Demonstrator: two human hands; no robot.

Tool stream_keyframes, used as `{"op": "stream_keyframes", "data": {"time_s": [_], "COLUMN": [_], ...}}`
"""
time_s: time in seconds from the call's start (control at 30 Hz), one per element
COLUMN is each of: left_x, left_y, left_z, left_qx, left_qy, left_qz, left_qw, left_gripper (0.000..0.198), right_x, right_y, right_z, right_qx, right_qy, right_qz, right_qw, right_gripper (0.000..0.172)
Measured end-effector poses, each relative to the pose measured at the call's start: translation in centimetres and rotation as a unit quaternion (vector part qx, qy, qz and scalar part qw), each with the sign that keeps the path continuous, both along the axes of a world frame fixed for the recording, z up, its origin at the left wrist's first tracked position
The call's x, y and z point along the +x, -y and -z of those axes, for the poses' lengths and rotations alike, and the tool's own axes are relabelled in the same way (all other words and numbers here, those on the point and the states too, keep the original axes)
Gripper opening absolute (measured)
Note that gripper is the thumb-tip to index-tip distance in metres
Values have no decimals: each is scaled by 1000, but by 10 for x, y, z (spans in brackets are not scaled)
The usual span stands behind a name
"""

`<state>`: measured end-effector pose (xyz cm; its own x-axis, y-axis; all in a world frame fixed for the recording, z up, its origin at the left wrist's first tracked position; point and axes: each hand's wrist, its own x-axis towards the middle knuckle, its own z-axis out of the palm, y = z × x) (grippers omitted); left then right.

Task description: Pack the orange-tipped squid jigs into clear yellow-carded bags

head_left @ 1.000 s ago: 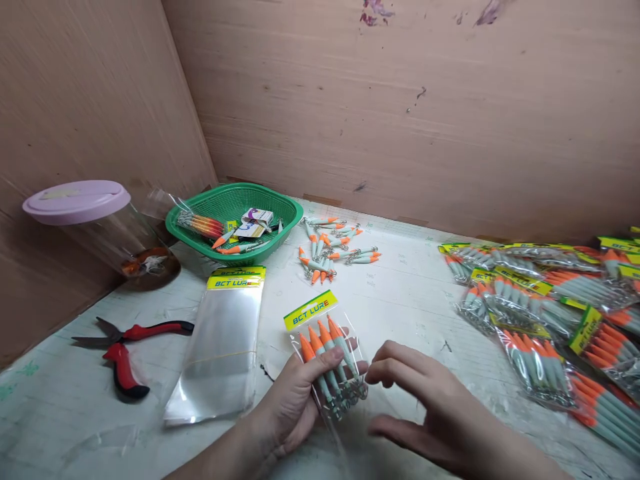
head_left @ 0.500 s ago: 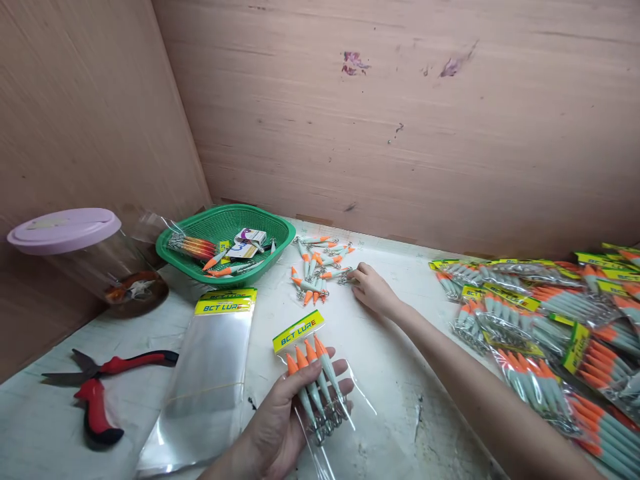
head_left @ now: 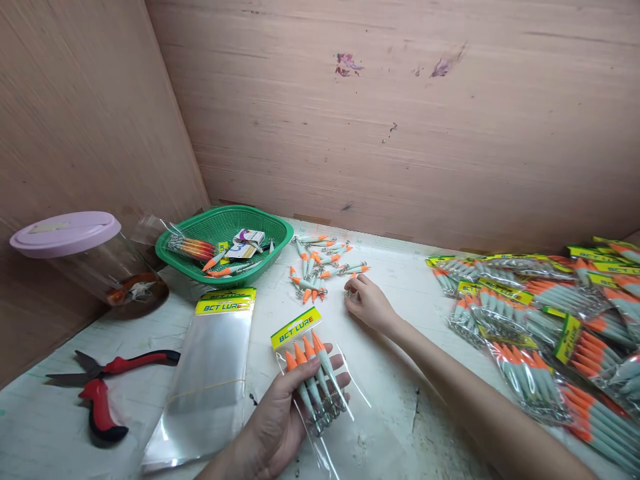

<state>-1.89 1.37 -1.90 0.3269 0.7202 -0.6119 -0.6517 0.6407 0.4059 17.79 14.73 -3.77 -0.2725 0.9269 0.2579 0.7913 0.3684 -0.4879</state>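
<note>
My left hand (head_left: 280,423) grips a clear bag (head_left: 313,373) with a yellow "BCT LURE" header, holding several orange-tipped grey lures side by side, hooks toward my palm. My right hand (head_left: 369,303) reaches out over the table, fingers curled in a pinch at the near edge of a loose pile of lures (head_left: 315,263). One lure (head_left: 353,269) lies just beyond its fingertips. Whether the pinch holds anything I cannot make out.
A stack of empty header bags (head_left: 210,373) lies left of my left hand, with red-handled pliers (head_left: 107,373) further left. A green basket (head_left: 280,230) and a lilac-lidded clear jar (head_left: 65,233) stand at the back left. Filled lure packs (head_left: 540,313) cover the right side. Wooden walls enclose the corner.
My right hand left the bag, reached out to the loose lure pile, and has now drawn back a little. My left hand keeps the bag steady.
</note>
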Motion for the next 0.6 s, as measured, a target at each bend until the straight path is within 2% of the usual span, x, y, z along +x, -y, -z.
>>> {"op": "stream_keyframes", "data": {"time_s": [0.13, 0.27, 0.37, 0.47, 0.6], "left_x": [0, 1, 2, 3, 3], "left_y": [0, -1, -1, 0, 1], "left_z": [-2, -5, -7, -8, -9], "left_qx": [8, 10, 14, 20, 20], "left_qy": [-8, -27, -36, -43, -41], "left_qz": [-19, -42, -47, -47, -42], "left_qw": [1000, 999, 998, 998, 998], "left_gripper": [41, 38, 35, 33, 31], "right_x": [15, 31, 39, 41, 39], "right_y": [48, 110, 148, 170, 187], "right_z": [-20, -45, -56, -62, -76], "right_qx": [-22, -82, -113, -94, -36], "right_qy": [-60, -167, -203, -196, -138], "right_qz": [-55, -131, -147, -152, -163], "right_qw": [996, 974, 962, 964, 976], "right_gripper": [19, 21, 24, 30, 38]}}
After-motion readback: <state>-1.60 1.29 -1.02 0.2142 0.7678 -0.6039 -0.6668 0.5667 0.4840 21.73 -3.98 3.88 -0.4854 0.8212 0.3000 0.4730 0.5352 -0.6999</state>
